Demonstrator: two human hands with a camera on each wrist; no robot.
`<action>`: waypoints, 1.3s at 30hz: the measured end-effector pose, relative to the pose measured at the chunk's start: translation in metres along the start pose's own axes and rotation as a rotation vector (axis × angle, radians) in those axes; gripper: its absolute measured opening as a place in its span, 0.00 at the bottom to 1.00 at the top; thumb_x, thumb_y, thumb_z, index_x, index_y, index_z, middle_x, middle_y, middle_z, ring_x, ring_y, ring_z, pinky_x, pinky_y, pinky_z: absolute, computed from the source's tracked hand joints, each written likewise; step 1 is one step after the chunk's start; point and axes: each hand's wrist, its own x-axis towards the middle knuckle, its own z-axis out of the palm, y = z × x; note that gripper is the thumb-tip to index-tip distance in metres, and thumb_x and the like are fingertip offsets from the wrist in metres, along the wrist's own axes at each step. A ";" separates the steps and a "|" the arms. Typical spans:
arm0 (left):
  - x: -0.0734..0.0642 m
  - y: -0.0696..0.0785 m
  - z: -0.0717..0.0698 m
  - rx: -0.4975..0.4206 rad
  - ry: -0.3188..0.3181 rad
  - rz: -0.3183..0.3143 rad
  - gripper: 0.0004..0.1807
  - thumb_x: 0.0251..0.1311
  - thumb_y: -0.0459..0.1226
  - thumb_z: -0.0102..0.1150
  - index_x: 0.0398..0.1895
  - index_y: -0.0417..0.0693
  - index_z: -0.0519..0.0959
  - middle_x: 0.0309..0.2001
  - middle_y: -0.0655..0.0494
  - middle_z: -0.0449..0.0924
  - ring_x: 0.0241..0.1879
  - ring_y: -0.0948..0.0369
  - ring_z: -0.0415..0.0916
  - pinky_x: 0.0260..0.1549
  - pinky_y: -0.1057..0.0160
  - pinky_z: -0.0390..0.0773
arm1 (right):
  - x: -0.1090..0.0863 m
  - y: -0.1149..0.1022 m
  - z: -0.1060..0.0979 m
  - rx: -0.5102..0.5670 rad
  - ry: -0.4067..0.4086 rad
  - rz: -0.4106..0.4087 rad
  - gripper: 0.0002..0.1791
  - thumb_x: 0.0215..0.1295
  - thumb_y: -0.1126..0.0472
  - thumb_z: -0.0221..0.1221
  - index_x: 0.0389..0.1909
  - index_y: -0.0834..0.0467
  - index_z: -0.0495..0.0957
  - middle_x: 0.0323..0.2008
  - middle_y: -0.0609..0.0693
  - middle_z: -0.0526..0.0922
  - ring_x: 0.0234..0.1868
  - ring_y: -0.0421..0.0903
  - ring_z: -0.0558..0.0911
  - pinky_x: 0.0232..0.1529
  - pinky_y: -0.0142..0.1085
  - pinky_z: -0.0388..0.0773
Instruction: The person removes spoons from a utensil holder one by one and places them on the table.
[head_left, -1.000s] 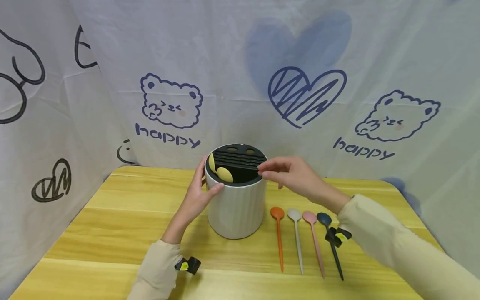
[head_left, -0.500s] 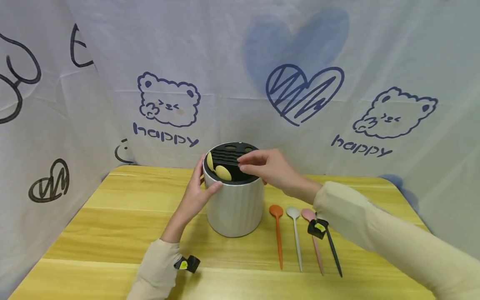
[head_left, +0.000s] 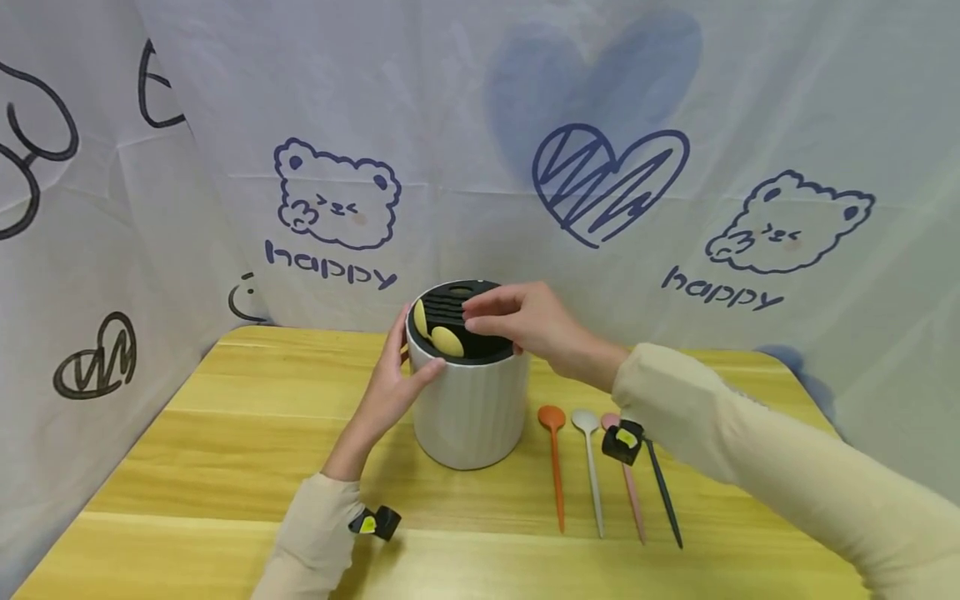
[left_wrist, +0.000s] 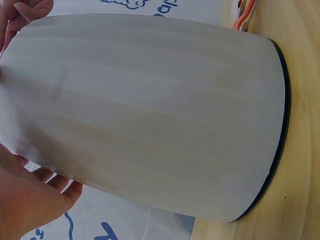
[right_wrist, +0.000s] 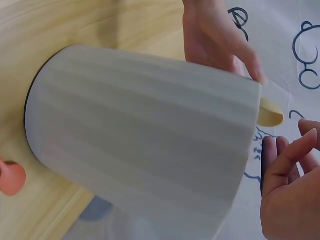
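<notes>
Two yellow spoons (head_left: 447, 342) lean in the canister (head_left: 468, 417) — handles hidden.

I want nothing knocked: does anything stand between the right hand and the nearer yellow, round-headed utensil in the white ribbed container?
Nothing visible does: in the head view, an open gap separates the right hand from the nearer yellow round head in the white ribbed container.

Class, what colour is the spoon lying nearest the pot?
The spoon is orange, clearest from the head view.
</notes>
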 end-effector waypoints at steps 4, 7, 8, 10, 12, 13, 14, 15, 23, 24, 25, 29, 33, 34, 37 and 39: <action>0.000 -0.001 0.000 0.007 0.001 0.001 0.48 0.60 0.49 0.56 0.78 0.50 0.41 0.76 0.50 0.42 0.73 0.50 0.45 0.68 0.44 0.51 | 0.002 -0.001 0.008 -0.006 -0.014 0.027 0.17 0.60 0.60 0.66 0.51 0.58 0.83 0.45 0.49 0.85 0.29 0.48 0.74 0.20 0.32 0.68; 0.000 -0.001 0.000 0.005 -0.001 0.003 0.48 0.60 0.49 0.56 0.78 0.51 0.41 0.76 0.51 0.42 0.73 0.50 0.45 0.67 0.44 0.51 | 0.003 -0.001 0.012 -0.007 0.002 0.036 0.17 0.59 0.60 0.67 0.50 0.57 0.84 0.42 0.49 0.85 0.24 0.47 0.71 0.18 0.31 0.66; 0.000 -0.001 0.000 0.004 -0.003 0.004 0.48 0.60 0.49 0.56 0.78 0.50 0.41 0.76 0.51 0.42 0.73 0.50 0.45 0.67 0.44 0.51 | 0.003 -0.001 0.013 -0.010 0.010 0.042 0.17 0.58 0.60 0.68 0.49 0.57 0.84 0.42 0.49 0.85 0.23 0.46 0.70 0.18 0.31 0.66; 0.000 -0.001 0.000 0.002 -0.003 0.007 0.48 0.60 0.49 0.56 0.78 0.49 0.41 0.76 0.50 0.42 0.73 0.50 0.45 0.67 0.43 0.51 | 0.004 0.000 0.015 -0.014 0.012 0.050 0.16 0.57 0.60 0.68 0.48 0.56 0.85 0.41 0.49 0.85 0.23 0.45 0.70 0.18 0.31 0.65; 0.001 -0.002 0.000 0.001 -0.003 0.009 0.48 0.60 0.48 0.56 0.78 0.47 0.41 0.76 0.50 0.42 0.73 0.50 0.45 0.67 0.43 0.51 | 0.004 0.001 0.016 -0.018 0.004 0.055 0.16 0.57 0.60 0.69 0.47 0.56 0.85 0.40 0.48 0.86 0.24 0.45 0.71 0.18 0.31 0.65; 0.001 -0.002 0.000 0.002 -0.003 0.011 0.48 0.61 0.48 0.56 0.77 0.47 0.42 0.76 0.49 0.43 0.73 0.50 0.45 0.67 0.42 0.51 | 0.004 0.002 0.017 -0.019 -0.001 0.052 0.16 0.56 0.60 0.69 0.47 0.56 0.85 0.40 0.48 0.86 0.24 0.45 0.72 0.17 0.31 0.65; 0.001 -0.002 0.000 0.003 -0.002 0.011 0.48 0.61 0.48 0.56 0.77 0.46 0.41 0.76 0.49 0.43 0.73 0.50 0.45 0.67 0.42 0.51 | 0.004 0.002 0.017 -0.019 -0.005 0.051 0.16 0.56 0.60 0.69 0.47 0.56 0.85 0.40 0.48 0.86 0.25 0.45 0.73 0.17 0.31 0.65; 0.000 -0.002 0.000 0.004 0.000 0.011 0.48 0.60 0.48 0.56 0.77 0.46 0.41 0.76 0.49 0.43 0.73 0.50 0.45 0.67 0.42 0.51 | 0.004 0.002 0.018 -0.018 -0.008 0.045 0.16 0.56 0.60 0.69 0.47 0.56 0.85 0.40 0.48 0.86 0.26 0.45 0.73 0.17 0.31 0.64; 0.000 -0.002 0.000 -0.001 0.000 0.018 0.48 0.60 0.47 0.56 0.78 0.48 0.41 0.76 0.49 0.42 0.73 0.50 0.45 0.67 0.43 0.51 | 0.004 0.003 0.021 0.004 -0.008 0.040 0.16 0.55 0.62 0.69 0.47 0.57 0.85 0.38 0.48 0.86 0.22 0.44 0.73 0.14 0.30 0.62; 0.000 -0.002 0.000 -0.002 0.001 0.018 0.48 0.60 0.47 0.56 0.78 0.48 0.41 0.76 0.49 0.42 0.73 0.50 0.45 0.67 0.43 0.52 | 0.004 0.003 0.022 0.003 -0.008 0.039 0.16 0.55 0.62 0.69 0.47 0.57 0.85 0.38 0.48 0.86 0.22 0.44 0.73 0.14 0.30 0.62; 0.000 -0.002 0.000 -0.002 0.001 0.020 0.48 0.60 0.47 0.56 0.78 0.48 0.41 0.76 0.49 0.43 0.73 0.50 0.46 0.67 0.43 0.52 | 0.004 0.003 0.022 -0.001 -0.007 0.039 0.16 0.55 0.62 0.69 0.47 0.57 0.85 0.38 0.48 0.86 0.22 0.44 0.74 0.14 0.30 0.62; 0.001 -0.001 0.000 -0.007 0.004 0.026 0.48 0.60 0.46 0.57 0.78 0.49 0.42 0.76 0.50 0.44 0.72 0.51 0.46 0.67 0.43 0.53 | 0.006 0.003 0.022 -0.013 -0.002 0.050 0.16 0.55 0.63 0.69 0.47 0.57 0.85 0.37 0.48 0.87 0.24 0.44 0.76 0.13 0.30 0.62; 0.002 -0.002 0.000 -0.009 -0.002 0.022 0.48 0.60 0.47 0.57 0.78 0.49 0.42 0.76 0.50 0.43 0.73 0.51 0.46 0.67 0.43 0.52 | 0.007 0.001 0.022 -0.027 -0.020 0.065 0.18 0.54 0.64 0.70 0.48 0.57 0.84 0.37 0.48 0.87 0.24 0.43 0.78 0.13 0.30 0.61; 0.001 -0.002 0.000 -0.008 -0.004 0.018 0.48 0.61 0.47 0.57 0.78 0.49 0.42 0.76 0.50 0.43 0.73 0.50 0.46 0.67 0.43 0.52 | 0.007 0.001 0.022 -0.030 -0.027 0.066 0.18 0.54 0.65 0.70 0.48 0.57 0.84 0.37 0.48 0.87 0.24 0.43 0.78 0.13 0.30 0.61; 0.001 -0.002 -0.001 -0.009 -0.007 0.008 0.48 0.61 0.48 0.56 0.78 0.49 0.41 0.76 0.50 0.42 0.73 0.50 0.45 0.67 0.43 0.51 | 0.008 0.001 0.022 -0.032 -0.039 0.062 0.17 0.55 0.66 0.69 0.48 0.58 0.84 0.37 0.49 0.87 0.24 0.43 0.78 0.13 0.30 0.60; 0.001 -0.002 -0.001 -0.010 -0.006 0.007 0.48 0.61 0.48 0.57 0.78 0.50 0.41 0.76 0.51 0.42 0.73 0.50 0.45 0.67 0.42 0.51 | 0.008 0.001 0.023 -0.038 -0.032 0.058 0.15 0.56 0.67 0.68 0.47 0.59 0.84 0.36 0.49 0.86 0.23 0.43 0.77 0.13 0.30 0.61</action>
